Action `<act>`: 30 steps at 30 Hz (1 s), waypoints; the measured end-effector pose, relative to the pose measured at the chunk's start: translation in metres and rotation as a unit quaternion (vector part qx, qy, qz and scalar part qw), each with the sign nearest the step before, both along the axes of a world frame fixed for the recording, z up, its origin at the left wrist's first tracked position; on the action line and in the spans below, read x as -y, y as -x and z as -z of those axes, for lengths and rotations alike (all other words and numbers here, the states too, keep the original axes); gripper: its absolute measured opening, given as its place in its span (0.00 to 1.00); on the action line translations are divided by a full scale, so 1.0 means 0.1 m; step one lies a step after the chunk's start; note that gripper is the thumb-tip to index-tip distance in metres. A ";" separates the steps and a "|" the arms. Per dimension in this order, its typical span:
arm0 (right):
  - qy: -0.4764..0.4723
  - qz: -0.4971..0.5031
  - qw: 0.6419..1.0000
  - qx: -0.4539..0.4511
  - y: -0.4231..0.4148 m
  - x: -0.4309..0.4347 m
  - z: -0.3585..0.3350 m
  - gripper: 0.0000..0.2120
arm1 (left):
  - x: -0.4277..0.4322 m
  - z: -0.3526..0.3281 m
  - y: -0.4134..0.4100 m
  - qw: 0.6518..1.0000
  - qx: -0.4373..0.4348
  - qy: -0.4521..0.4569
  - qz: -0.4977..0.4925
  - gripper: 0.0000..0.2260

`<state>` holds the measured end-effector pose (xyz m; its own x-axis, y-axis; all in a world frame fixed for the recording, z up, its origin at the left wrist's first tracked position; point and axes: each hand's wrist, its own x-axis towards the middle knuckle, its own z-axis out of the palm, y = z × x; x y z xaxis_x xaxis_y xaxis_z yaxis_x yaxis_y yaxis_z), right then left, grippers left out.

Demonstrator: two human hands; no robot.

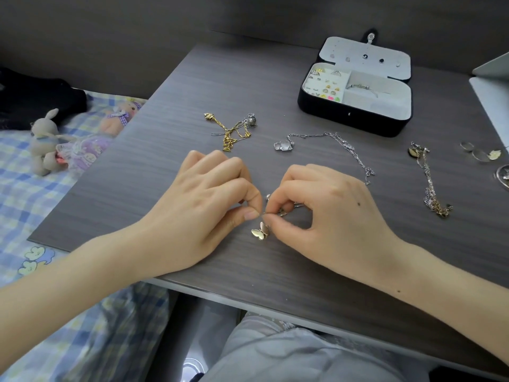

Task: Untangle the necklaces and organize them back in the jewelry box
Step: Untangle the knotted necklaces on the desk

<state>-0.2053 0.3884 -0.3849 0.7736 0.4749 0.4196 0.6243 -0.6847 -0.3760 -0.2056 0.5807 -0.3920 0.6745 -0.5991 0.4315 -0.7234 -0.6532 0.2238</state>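
Grey wood-grain table (137, 175), edge against a bed with a checked sheet. Left hand (203, 205) and right hand (325, 213) are close together near the front edge, thumb and forefinger of each pinched on a fine chain just above a butterfly pendant (260, 232) that lies on the table. The short spacing between the pinches probably isolates one knot or the clasp; the chain is too thin to tell which. Pendant rests flat, so its weight does not pull on the link. Farther back, well apart from each other: gold tangle (231, 132), not yet sorted; silver necklace (330, 142), stretched out loosely; mixed chain (431, 186) to the right. The separation likely prevents re-tangling. Jewelry box (352, 117) stands open at the far right, ready to receive; one compartment holds a bangle (360, 88). No necklaces visible inside.
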 end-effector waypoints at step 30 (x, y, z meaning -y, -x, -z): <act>0.114 -0.011 0.984 -0.137 -0.03 -0.05 -0.15 0.07 | -0.04 0.05 0.10 0.988 0.112 -0.105 0.003 0.14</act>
